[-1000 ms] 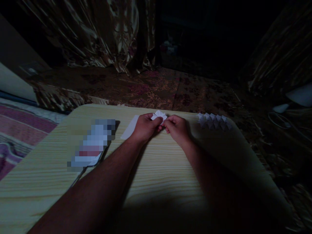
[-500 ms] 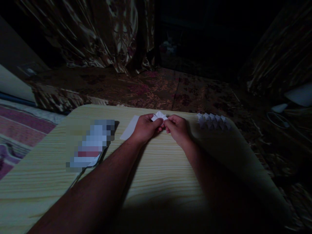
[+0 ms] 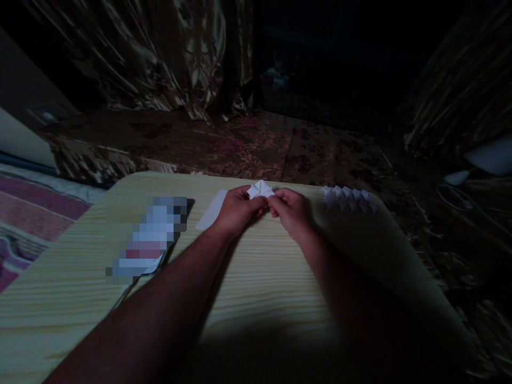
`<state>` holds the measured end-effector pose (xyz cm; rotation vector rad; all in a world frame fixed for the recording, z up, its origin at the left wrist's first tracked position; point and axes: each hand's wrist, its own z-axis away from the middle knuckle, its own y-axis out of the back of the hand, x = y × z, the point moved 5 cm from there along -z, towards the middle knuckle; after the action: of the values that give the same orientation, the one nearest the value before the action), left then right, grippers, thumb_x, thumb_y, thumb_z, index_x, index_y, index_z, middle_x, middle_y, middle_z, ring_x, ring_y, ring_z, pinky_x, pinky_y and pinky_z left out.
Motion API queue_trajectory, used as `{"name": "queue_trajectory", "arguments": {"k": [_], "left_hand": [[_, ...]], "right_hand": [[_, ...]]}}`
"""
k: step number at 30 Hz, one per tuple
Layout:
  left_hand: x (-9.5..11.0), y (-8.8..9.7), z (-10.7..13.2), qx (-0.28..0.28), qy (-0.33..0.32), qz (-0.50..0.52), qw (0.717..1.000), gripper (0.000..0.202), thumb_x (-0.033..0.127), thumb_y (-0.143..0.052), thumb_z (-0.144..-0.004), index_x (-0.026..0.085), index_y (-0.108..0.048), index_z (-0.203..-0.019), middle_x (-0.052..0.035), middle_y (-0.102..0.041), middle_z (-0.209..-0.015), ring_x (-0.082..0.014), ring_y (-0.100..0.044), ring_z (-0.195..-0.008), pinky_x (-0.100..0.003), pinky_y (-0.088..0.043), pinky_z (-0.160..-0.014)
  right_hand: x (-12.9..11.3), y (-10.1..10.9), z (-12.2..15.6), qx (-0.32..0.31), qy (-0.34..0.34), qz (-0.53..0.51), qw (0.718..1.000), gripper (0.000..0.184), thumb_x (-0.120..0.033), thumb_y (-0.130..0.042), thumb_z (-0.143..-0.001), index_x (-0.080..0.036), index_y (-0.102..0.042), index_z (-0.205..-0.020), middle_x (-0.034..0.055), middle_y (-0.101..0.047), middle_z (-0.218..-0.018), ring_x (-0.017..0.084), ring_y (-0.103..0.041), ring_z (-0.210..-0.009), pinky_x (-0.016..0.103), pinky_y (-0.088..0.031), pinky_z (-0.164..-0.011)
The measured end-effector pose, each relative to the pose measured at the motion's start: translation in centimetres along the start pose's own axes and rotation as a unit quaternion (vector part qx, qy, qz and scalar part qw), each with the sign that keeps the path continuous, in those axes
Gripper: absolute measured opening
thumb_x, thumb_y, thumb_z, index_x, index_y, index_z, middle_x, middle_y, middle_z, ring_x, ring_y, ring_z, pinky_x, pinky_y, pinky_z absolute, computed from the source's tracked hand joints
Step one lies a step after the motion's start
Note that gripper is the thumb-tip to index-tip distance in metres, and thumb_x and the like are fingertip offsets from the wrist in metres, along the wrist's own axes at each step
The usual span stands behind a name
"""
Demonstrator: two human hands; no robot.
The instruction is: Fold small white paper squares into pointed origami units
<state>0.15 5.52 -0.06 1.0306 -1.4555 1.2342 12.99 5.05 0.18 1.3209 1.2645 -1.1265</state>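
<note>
Sitting between both hands (image 3: pixel 239 209) (image 3: pixel 289 209), folded white paper (image 3: pixel 260 189), pinched at its near edge by both

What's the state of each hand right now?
Left hand: closed, holding the folded white paper, thumb on top.
Right hand: closed, fingertips at the folded white paper's near right edge.

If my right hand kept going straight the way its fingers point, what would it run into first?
Most likely the folded white paper, whose edge the right hand seems to pinch; then the left hand, just beyond. Depth is hard to judge in this dim view.
</note>
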Motion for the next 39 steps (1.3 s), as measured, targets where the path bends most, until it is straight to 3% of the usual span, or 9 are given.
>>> {"name": "queue_trajectory", "arguments": {"k": [4, 16, 39], "left_hand": [[0.06, 0.06, 0.06, 0.018, 0.010, 0.021, 1.000, 0.016, 0.023, -0.069, -0.061, 0.014, -0.060, -0.072, 0.0025, -0.055, -0.054, -0.0063, -0.043, -0.043, -0.020, -0.029, -0.042], [-0.06, 0.10, 0.06, 0.005, 0.001, -0.011, 1.000, 0.015, 0.023, -0.068, -0.064, 0.015, -0.060, -0.072, 0.0047, -0.050, -0.053, -0.0053, -0.038, -0.042, -0.020, -0.023, -0.041], [0.19, -0.05, -0.06, 0.010, -0.019, -0.010, 1.000, 0.016, 0.023, -0.067, -0.065, 0.014, -0.061, -0.076, 0.0048, -0.050, -0.054, -0.0060, -0.038, -0.044, -0.021, -0.024, -0.043]], "right_hand": [[0.26, 0.02, -0.07, -0.001, 0.010, 0.006, 1.000, 0.014, -0.031, -0.060, -0.070, -0.018, -0.055, -0.068, -0.0050, -0.054, -0.051, 0.008, -0.047, -0.045, 0.021, -0.038, -0.046], [0.50, -0.06, -0.23, 0.001, 0.049, 0.050, 0.998, 0.010, -0.026, -0.057, -0.070, -0.019, -0.052, -0.064, -0.0054, -0.053, -0.052, 0.009, -0.046, -0.048, 0.021, -0.034, -0.048], [0.48, -0.16, -0.16, -0.015, 0.013, 0.007, 1.000, 0.011, -0.024, -0.060, -0.066, -0.019, -0.052, -0.063, -0.0057, -0.052, -0.049, 0.008, -0.046, -0.044, 0.020, -0.032, -0.043]]}}
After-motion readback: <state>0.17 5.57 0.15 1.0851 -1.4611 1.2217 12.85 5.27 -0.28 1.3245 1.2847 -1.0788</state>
